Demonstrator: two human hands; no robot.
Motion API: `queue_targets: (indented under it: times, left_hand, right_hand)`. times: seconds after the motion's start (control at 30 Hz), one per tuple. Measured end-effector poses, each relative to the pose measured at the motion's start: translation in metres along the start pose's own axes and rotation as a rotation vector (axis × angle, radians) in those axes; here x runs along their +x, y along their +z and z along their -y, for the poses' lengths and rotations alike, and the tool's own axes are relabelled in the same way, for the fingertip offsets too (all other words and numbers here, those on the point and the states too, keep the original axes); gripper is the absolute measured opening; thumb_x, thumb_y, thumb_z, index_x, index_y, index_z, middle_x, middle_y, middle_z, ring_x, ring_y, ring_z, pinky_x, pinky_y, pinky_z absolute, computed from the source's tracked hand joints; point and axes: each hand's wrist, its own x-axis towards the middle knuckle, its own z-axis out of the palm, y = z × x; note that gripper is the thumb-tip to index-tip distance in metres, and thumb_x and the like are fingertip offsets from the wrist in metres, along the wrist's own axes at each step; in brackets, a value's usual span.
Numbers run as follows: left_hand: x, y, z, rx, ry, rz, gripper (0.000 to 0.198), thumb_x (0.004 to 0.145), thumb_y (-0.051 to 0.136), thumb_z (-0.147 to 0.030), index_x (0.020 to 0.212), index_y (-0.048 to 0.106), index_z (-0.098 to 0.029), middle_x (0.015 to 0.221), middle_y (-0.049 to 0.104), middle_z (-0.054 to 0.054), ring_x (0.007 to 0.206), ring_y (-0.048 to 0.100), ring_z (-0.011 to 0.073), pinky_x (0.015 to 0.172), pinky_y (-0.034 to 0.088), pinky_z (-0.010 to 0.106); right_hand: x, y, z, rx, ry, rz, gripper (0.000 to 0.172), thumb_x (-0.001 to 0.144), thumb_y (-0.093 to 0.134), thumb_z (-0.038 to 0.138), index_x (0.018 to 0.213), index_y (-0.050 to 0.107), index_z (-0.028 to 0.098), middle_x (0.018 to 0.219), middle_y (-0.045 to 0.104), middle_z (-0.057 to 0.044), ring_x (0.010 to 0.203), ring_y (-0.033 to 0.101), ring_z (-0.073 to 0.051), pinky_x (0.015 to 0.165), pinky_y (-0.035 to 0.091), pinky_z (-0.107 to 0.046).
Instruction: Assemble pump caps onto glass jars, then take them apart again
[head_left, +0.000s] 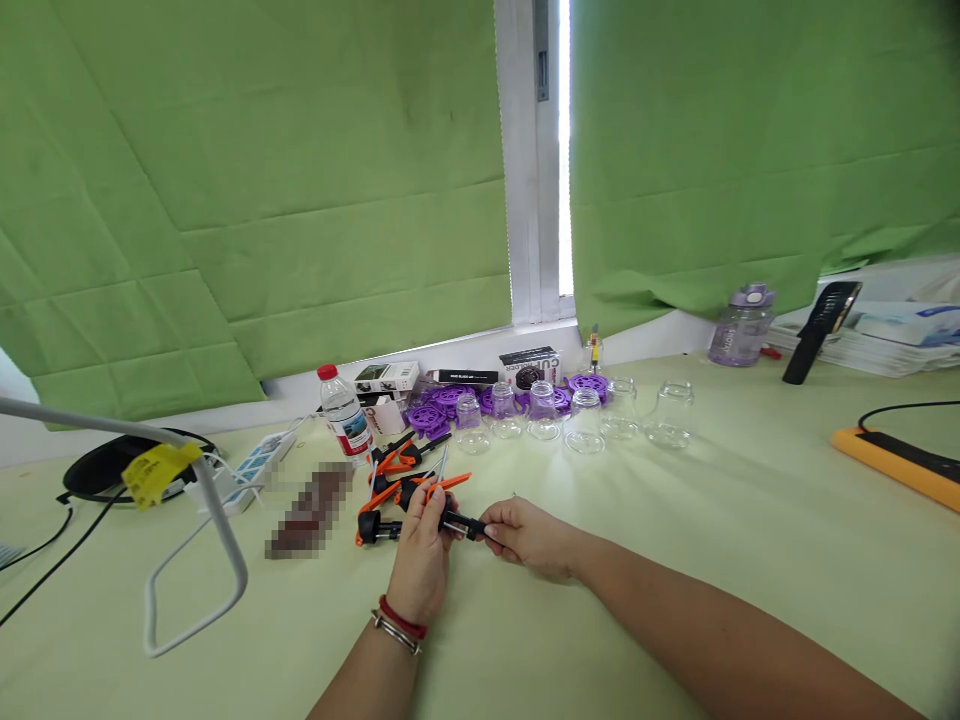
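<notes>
Print on boxes (530, 367) too blurred to read.

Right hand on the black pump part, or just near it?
Touching. Head view shows the right hand pinching the end of the black pump part, no gap.

1. Two bare hands show: the left hand (420, 572) and the right hand (531, 540).
2. A thin red band (403, 618), much like a cord or string, circles the left wrist on the side nearest the hand.
3. Just behind it, toward the elbow, sits a slim silver bangle (396, 634). It looks like metal and catches the light, and it lies close against the red one.
4. The left forearm (360, 680) is uncovered along the short stretch in view.
5. The right forearm (712, 640) is uncovered too, and a longer stretch of it shows.
6. Fingernails and any finer marks on the fingers are too small to make out.
</notes>
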Motion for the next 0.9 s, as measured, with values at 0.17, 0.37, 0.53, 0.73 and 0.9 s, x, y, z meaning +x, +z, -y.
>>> queue_targets:
  times: [0.17, 0.37, 0.53, 0.73, 0.9]
  left_hand:
    - [-0.001, 0.003, -0.003, -0.026, -0.045, -0.02, 0.028, 0.073, 0.065, -0.04, 0.092, 0.055, -0.022, 0.075, 0.052, -0.001, 0.063, 0.048, 0.0119, 0.052, 0.038, 0.023]
    - [0.001, 0.001, 0.0, -0.064, -0.035, -0.042, 0.025, 0.074, 0.064, -0.038, 0.091, 0.055, -0.022, 0.077, 0.052, 0.0, 0.067, 0.05, 0.0124, 0.053, 0.039, 0.021]
    - [0.0, 0.002, 0.0, -0.011, -0.015, -0.076, 0.025, 0.075, 0.063, -0.04, 0.088, 0.054, -0.021, 0.074, 0.051, -0.001, 0.067, 0.049, 0.0113, 0.054, 0.04, 0.02]
    - [-0.003, -0.003, -0.005, 0.318, 0.157, 0.021, 0.043, 0.082, 0.051, -0.049, 0.118, 0.047, -0.025, 0.075, 0.053, -0.002, 0.054, 0.046, 0.0093, 0.05, 0.039, 0.022]
    - [0.001, -0.009, -0.006, 0.466, 0.181, -0.003, 0.053, 0.077, 0.058, -0.051, 0.12, 0.052, -0.021, 0.075, 0.056, 0.0, 0.05, 0.046, 0.0087, 0.046, 0.038, 0.022]
  right_hand:
    - [-0.001, -0.001, 0.001, -0.259, -0.053, -0.086, 0.012, 0.08, 0.051, 0.023, 0.082, 0.061, 0.017, 0.061, 0.047, 0.004, 0.054, 0.036, -0.009, 0.057, 0.033, -0.021]
    - [-0.005, 0.004, 0.008, 0.031, 0.034, -0.002, 0.014, 0.082, 0.05, 0.028, 0.08, 0.057, 0.016, 0.058, 0.043, 0.005, 0.047, 0.03, -0.006, 0.048, 0.026, -0.019]
    - [-0.007, 0.008, 0.013, 0.142, 0.068, 0.06, 0.018, 0.082, 0.052, 0.032, 0.081, 0.056, 0.015, 0.057, 0.043, 0.006, 0.043, 0.028, -0.004, 0.045, 0.02, -0.019]
    - [-0.006, 0.006, 0.013, 0.131, 0.035, 0.049, 0.017, 0.082, 0.053, 0.03, 0.082, 0.058, 0.013, 0.058, 0.044, 0.005, 0.046, 0.031, -0.004, 0.047, 0.023, -0.019]
    - [-0.007, 0.007, 0.012, 0.148, 0.038, 0.073, 0.016, 0.084, 0.049, 0.027, 0.082, 0.057, 0.013, 0.057, 0.043, 0.005, 0.043, 0.029, -0.004, 0.044, 0.022, -0.019]
